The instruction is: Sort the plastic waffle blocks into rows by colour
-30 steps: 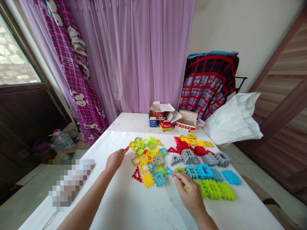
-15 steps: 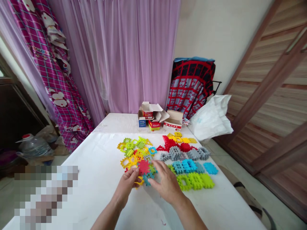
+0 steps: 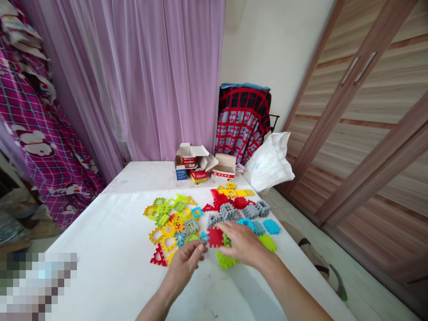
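Note:
My right hand [image 3: 244,243] grips a red square toothed tile [image 3: 215,237] between thumb and fingers, over the sorted rows on the right. Just left of it, my left hand [image 3: 187,257] is loosely curled, thumb against the fingers, with nothing visible in it. Below the right hand lie lime green toothed tiles [image 3: 226,260], partly covered by it. To the left is a mixed heap of yellow pieces [image 3: 169,243], lime pieces [image 3: 162,207], a grey frame tile [image 3: 191,226] and a red triangle [image 3: 158,256]. Blue tiles [image 3: 271,226] show beyond my right hand.
Behind, red tiles [image 3: 240,203], grey pieces [image 3: 251,211] and yellow pieces [image 3: 230,191] lie in rows. Open cardboard boxes [image 3: 223,167] stand at the back of the white table [image 3: 113,214]. A white bag [image 3: 269,162] is by its far right corner.
The red tile has moved right with my right hand, away from the mixed heap. My left hand has come off it. The view has turned right.

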A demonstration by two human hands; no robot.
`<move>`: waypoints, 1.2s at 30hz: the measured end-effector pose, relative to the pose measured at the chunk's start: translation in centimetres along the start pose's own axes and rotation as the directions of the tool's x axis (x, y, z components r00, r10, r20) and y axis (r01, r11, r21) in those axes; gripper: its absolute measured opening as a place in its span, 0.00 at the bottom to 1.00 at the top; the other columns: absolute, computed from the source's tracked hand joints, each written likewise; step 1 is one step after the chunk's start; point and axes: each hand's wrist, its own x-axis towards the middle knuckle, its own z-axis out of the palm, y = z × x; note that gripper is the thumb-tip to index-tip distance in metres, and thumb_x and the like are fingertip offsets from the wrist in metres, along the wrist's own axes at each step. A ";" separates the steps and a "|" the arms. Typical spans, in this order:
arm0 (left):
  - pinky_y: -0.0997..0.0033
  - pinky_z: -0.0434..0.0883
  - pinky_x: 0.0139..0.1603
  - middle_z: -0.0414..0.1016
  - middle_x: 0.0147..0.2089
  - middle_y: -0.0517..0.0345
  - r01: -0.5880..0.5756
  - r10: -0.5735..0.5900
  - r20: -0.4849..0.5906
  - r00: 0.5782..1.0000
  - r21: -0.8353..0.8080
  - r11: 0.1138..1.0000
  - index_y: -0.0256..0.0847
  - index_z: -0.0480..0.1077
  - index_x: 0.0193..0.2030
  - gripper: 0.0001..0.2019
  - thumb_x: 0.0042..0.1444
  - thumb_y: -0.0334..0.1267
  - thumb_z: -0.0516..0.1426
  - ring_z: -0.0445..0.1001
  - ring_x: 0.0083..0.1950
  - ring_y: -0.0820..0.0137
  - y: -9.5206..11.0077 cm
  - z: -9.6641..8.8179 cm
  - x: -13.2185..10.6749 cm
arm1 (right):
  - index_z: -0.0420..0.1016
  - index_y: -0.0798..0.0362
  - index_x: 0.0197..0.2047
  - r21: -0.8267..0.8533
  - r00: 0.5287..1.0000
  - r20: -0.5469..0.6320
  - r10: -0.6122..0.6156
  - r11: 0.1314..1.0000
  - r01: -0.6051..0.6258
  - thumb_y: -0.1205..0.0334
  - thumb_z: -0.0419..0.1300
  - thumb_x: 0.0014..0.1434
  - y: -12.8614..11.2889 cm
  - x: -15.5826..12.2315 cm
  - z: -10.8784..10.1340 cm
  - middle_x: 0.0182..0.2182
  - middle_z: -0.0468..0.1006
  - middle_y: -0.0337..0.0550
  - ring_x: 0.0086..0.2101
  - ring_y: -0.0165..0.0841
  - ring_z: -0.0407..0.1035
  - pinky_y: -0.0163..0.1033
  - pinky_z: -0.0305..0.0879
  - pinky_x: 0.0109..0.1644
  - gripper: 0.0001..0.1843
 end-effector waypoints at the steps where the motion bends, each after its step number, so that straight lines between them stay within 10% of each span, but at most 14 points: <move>1: 0.69 0.72 0.34 0.80 0.36 0.52 -0.043 0.046 -0.034 0.998 0.074 0.996 0.41 0.76 0.41 0.25 0.49 0.60 0.54 0.76 0.36 0.65 -0.2 -0.8 0.1 | 0.68 0.48 0.55 -0.013 0.999 -0.023 0.031 0.999 -0.031 0.57 0.61 0.53 1.6 0.1 -0.9 0.47 0.75 0.44 0.46 0.38 0.69 0.38 0.62 0.48 0.26; 6: 0.63 0.73 0.45 0.79 0.47 0.52 -0.028 0.239 -0.370 0.898 0.495 0.869 0.45 0.74 0.46 0.22 0.53 0.55 0.50 0.76 0.44 0.61 -2.7 -7.6 0.5 | 0.67 0.52 0.58 -0.174 0.946 -0.096 0.309 0.931 -0.321 0.53 0.61 0.54 11.5 1.9 -6.2 0.50 0.73 0.49 0.44 0.38 0.70 0.37 0.63 0.45 0.29; 11: 0.59 0.72 0.46 0.77 0.51 0.45 0.230 0.209 -0.532 0.820 0.642 0.732 0.41 0.70 0.54 0.27 0.56 0.54 0.46 0.76 0.44 0.58 -5.3 -12.7 -0.1 | 0.71 0.49 0.57 -0.343 0.935 0.076 0.346 0.890 -0.302 0.53 0.63 0.51 17.0 4.9 -6.8 0.51 0.72 0.50 0.49 0.42 0.69 0.38 0.62 0.49 0.29; 17: 0.59 0.73 0.46 0.76 0.52 0.49 0.342 0.103 -0.576 0.811 0.609 0.716 0.45 0.69 0.55 0.25 0.57 0.53 0.45 0.77 0.35 0.62 -5.8 -13.1 -0.2 | 0.73 0.47 0.55 -0.361 0.923 0.184 0.339 0.896 -0.257 0.55 0.66 0.47 18.0 8.1 -4.6 0.50 0.73 0.49 0.49 0.42 0.69 0.38 0.64 0.48 0.30; 27: 0.57 0.70 0.54 0.77 0.53 0.51 0.335 0.122 -0.571 0.812 0.626 0.704 0.45 0.71 0.53 0.23 0.56 0.50 0.47 0.74 0.54 0.55 -6.8 -13.5 0.1 | 0.73 0.47 0.55 -0.354 0.907 0.252 0.338 0.904 -0.238 0.57 0.66 0.47 19.3 9.6 -3.0 0.49 0.74 0.50 0.48 0.44 0.71 0.40 0.65 0.47 0.30; 36: 0.59 0.71 0.53 0.77 0.53 0.53 0.338 0.119 -0.583 0.804 0.612 0.715 0.46 0.71 0.53 0.22 0.56 0.50 0.47 0.75 0.51 0.57 -6.9 -13.3 0.0 | 0.69 0.46 0.59 -0.310 0.913 0.209 0.350 0.909 -0.277 0.58 0.67 0.47 19.1 9.2 -3.1 0.50 0.73 0.50 0.48 0.44 0.70 0.40 0.65 0.48 0.34</move>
